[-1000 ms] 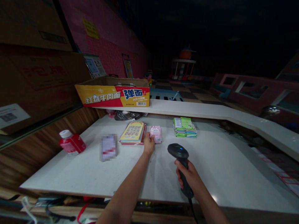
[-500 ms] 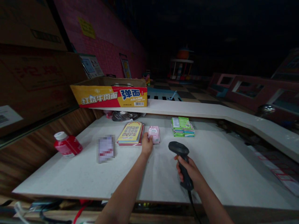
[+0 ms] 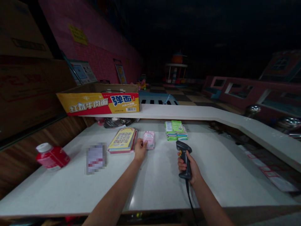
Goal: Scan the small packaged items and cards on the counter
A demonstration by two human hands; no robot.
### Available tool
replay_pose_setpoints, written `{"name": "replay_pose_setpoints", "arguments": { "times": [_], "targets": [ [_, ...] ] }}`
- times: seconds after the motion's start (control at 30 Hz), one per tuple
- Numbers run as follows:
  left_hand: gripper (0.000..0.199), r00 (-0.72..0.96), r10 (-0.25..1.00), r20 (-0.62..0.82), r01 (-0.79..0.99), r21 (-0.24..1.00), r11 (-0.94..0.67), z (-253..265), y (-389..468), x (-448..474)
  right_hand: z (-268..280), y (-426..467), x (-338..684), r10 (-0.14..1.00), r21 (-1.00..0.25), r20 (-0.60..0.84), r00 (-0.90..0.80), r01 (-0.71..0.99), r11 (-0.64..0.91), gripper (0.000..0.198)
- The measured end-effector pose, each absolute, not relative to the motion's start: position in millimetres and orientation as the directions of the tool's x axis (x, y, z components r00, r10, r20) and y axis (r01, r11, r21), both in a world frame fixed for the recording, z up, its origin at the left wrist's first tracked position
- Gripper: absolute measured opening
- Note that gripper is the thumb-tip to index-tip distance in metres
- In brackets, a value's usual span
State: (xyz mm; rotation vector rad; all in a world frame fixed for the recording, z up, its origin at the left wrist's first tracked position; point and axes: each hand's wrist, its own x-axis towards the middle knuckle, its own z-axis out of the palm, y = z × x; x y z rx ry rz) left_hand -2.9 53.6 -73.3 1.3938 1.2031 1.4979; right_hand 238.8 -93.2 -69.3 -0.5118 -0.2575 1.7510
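Observation:
My left hand (image 3: 140,149) is closed on the near left edge of a small pink packet (image 3: 149,139), which rests on the white counter. Just left of that packet lies a stack of booklets (image 3: 122,140), the top one yellow with a printed grid. In my right hand (image 3: 193,166) is a dark grey barcode scanner (image 3: 185,166), held upright by its handle above the counter, its cable hanging down. Beyond the scanner sits a pile of green packets (image 3: 176,130).
A red bottle with a white cap (image 3: 53,156) and a blurred-out pale item (image 3: 96,158) are at the left. A yellow-and-red carton (image 3: 101,103) stands on the raised white ledge (image 3: 178,111) behind. Large brown boxes (image 3: 30,84) rise at far left.
The camera view has shifted, so the counter items appear farther left and lower. My right hand has moved the scanner rightward and turned its head. My left hand stays on the pink packet.

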Motion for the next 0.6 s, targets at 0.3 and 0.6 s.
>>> {"name": "replay_pose_setpoints", "arguments": {
  "times": [0.3,0.6],
  "targets": [
    [0.026,0.208,0.974,-0.085,-0.434,0.885,0.17,-12.0,57.7,73.4,-71.9,-88.2,236.6,0.959,-0.409,-0.216,-0.184,-0.875,-0.26,0.036],
    [0.019,0.147,0.942,-0.303,-0.258,0.907,0.332,23.8,100.8,153.2,-69.1,-84.7,233.6,0.951,-0.418,-0.256,-0.175,-0.867,-0.272,0.039]
  ]
}}
